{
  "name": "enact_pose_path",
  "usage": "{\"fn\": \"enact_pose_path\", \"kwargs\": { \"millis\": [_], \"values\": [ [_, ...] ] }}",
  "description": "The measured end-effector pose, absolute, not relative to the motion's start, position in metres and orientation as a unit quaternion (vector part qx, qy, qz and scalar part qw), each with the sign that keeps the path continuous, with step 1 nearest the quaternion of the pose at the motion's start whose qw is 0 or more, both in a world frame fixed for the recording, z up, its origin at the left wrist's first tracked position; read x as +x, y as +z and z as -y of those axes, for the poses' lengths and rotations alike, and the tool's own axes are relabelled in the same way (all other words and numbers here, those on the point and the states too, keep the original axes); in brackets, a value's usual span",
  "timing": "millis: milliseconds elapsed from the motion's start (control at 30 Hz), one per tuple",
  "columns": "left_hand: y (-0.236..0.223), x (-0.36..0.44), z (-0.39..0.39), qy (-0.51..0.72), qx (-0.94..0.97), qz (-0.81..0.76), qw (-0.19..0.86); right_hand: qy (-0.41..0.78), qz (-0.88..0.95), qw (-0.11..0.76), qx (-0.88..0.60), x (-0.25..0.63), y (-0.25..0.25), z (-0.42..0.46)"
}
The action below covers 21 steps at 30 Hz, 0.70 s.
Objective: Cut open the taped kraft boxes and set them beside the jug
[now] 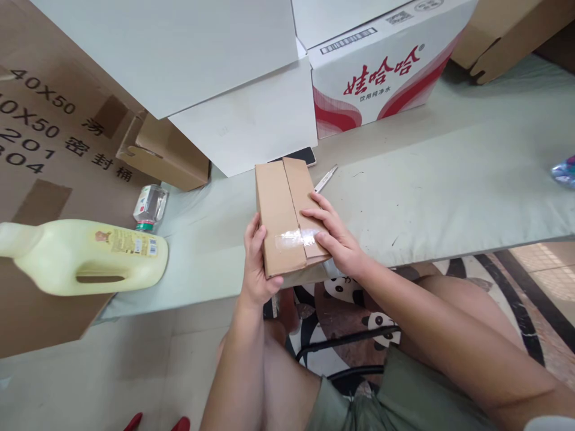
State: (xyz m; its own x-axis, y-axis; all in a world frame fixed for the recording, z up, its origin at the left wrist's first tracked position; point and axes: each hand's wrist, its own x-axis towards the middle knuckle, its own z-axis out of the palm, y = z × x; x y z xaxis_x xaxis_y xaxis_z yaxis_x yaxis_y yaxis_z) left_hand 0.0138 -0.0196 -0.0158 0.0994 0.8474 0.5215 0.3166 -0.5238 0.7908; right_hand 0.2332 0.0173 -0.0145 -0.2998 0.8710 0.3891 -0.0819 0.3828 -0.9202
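The left forearm (238, 353) comes up almost straight; the right forearm (426, 329) slants in from the right. Between the hands, touching both, is a rectangular brown cardboard box (279, 203), its long axis pointing away from the person, far end tipped slightly left. The left hand (256, 263) wraps the left near corner; the right hand (340, 239) clasps the right side, fingers parted over its top beside shiny clear tape (287, 239). Whether the box touches the pale-green cloth-covered desk (404, 197) cannot be told. Just beyond the right fingers lies a slim white tool (327, 178); past the box, a dark flat device (308, 157) sits before a plain white carton (251, 114).
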Motion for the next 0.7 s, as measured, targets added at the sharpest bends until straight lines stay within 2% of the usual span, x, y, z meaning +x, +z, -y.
{"fn": "enact_pose_path", "kwargs": {
  "millis": [700],
  "values": [
    [-0.0095,0.0193,0.0202,0.513,0.743,-0.394,0.173,0.459,0.657,0.525,-0.289,0.2309,-0.0174,-0.0178]
  ]
}}
